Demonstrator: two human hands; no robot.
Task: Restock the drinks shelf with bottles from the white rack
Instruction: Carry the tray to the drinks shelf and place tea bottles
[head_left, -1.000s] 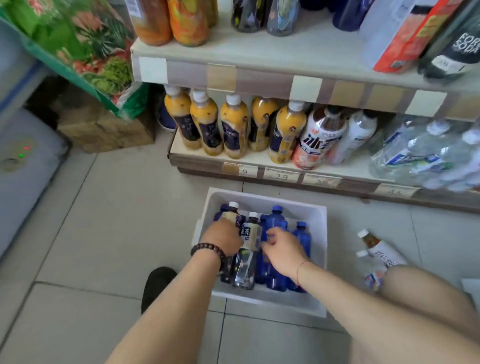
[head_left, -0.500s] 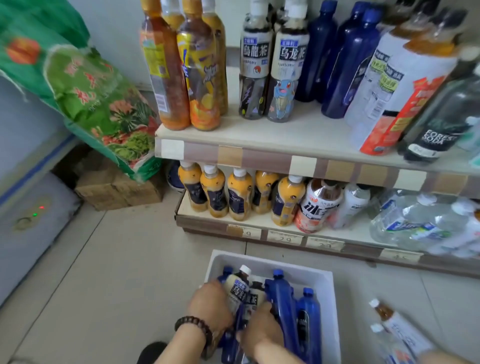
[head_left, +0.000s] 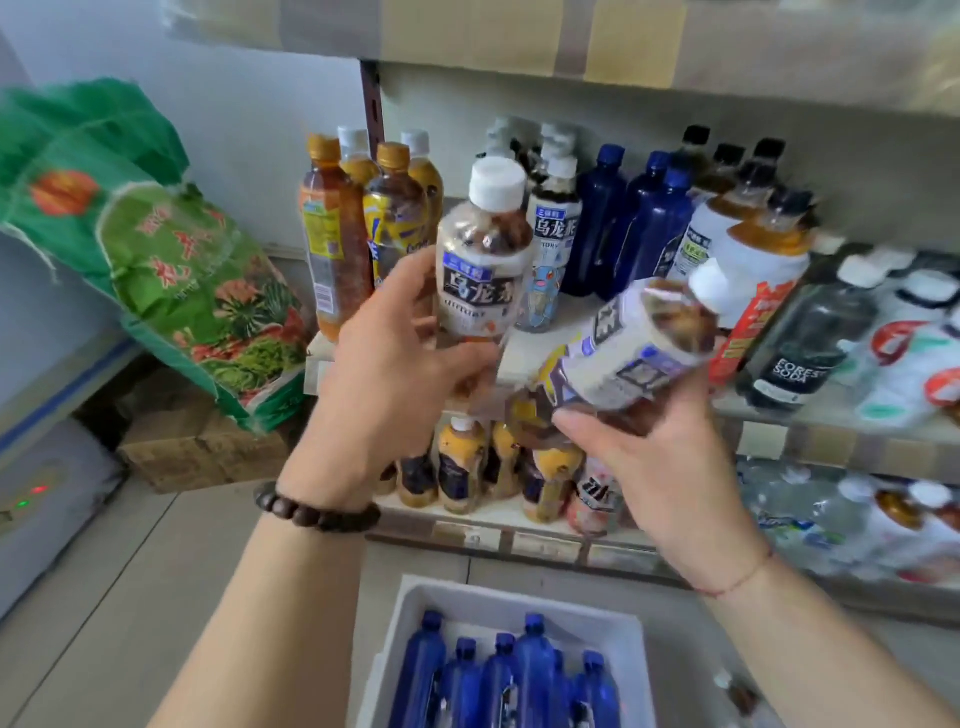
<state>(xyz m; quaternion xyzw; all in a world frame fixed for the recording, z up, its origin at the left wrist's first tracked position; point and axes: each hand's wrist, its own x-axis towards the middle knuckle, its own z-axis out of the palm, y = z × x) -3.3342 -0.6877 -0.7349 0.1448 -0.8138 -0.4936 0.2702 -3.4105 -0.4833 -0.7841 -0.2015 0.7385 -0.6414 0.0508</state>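
A: Item 1, left?
B: Left hand (head_left: 387, 338) wrapped around 1 upright tea bottle (head_left: 483, 254), before the middle shelf (head_left: 530, 353).
A: Item 2?
B: Right hand (head_left: 660, 462) gripping 1 tilted tea bottle (head_left: 628, 353). White rack (head_left: 410, 613) below holds blue bottles (head_left: 519, 675).

A small shop: tiered shelves (head_left: 841, 431) from twelve to three o'clock crowded with rows of bottled drinks (head_left: 602, 218); price tags (head_left: 467, 535) along the lower shelf edge; a stock-filled white rack (head_left: 415, 597) at six o'clock.
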